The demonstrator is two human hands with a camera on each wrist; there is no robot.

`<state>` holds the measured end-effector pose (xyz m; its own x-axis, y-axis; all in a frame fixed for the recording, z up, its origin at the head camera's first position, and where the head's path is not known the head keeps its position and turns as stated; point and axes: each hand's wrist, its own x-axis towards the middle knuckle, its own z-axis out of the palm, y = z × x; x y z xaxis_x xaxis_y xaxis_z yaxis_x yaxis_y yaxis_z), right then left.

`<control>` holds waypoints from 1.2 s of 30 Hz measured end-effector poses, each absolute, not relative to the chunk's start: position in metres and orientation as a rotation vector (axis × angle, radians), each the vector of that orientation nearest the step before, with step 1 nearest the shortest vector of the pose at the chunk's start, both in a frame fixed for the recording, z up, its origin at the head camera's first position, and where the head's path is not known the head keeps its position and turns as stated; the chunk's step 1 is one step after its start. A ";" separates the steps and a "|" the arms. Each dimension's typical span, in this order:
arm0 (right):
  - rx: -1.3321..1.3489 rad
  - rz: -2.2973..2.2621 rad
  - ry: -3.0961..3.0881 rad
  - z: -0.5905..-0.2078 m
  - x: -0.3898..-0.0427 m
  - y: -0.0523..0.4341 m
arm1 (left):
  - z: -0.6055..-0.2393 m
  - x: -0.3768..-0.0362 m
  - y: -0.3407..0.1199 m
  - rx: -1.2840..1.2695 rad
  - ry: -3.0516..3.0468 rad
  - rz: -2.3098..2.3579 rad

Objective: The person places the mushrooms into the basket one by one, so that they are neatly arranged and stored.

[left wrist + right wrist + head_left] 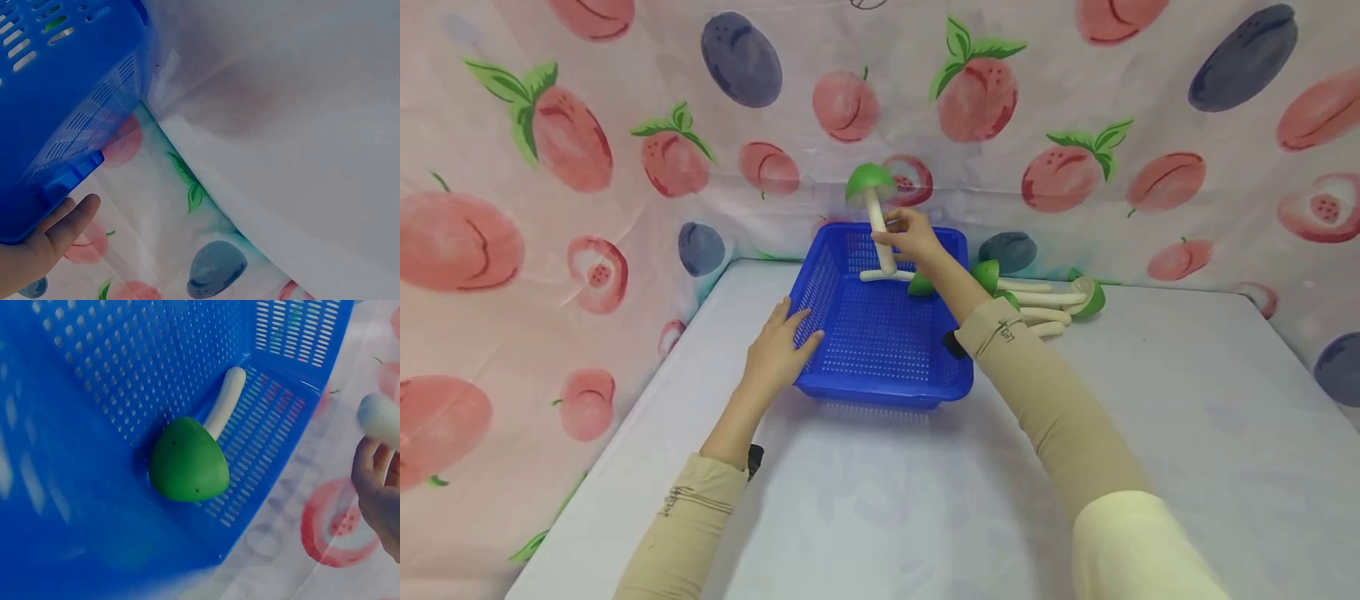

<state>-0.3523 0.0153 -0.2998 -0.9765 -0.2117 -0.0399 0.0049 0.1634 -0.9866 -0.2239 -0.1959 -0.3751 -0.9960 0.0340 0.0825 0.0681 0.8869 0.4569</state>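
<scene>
My right hand [912, 237] pinches the white stem of a toy mushroom [877, 225] with a green cap. The mushroom is cap up and slightly tilted, over the far part of a blue plastic basket [880, 390]. In the right wrist view, the rounded stem end [380, 419] shows beside the fingers. Another mushroom [189, 461] lies on its side inside the basket along the far wall. My left hand [777, 350] rests at the basket's left rim, fingers spread and fairly straight. The left wrist view shows two extended fingers [75, 225] beside the rim.
Several more green-capped mushrooms [1045, 298] lie in a pile on the white table [1150, 400], right of the basket and partly behind my right forearm. A fruit-print cloth [880, 50] hangs behind the table and along its left side.
</scene>
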 end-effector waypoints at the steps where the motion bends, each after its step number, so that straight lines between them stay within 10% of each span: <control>1: -0.219 -1.909 2.284 -0.302 -0.354 0.012 | -0.375 -0.224 -0.196 -0.080 -2.981 -0.727; 15: -0.361 -1.711 2.572 -0.333 -0.377 -0.011 | -0.371 -0.225 -0.196 -0.082 -2.979 -0.738; 24: -0.571 -1.588 2.610 -0.455 -0.492 -0.012 | -0.375 -0.226 -0.197 -0.090 -2.989 -0.725; 36: -0.622 -1.236 2.745 -0.492 -0.533 -0.005 | -0.375 -0.226 -0.199 -0.093 -2.978 -0.729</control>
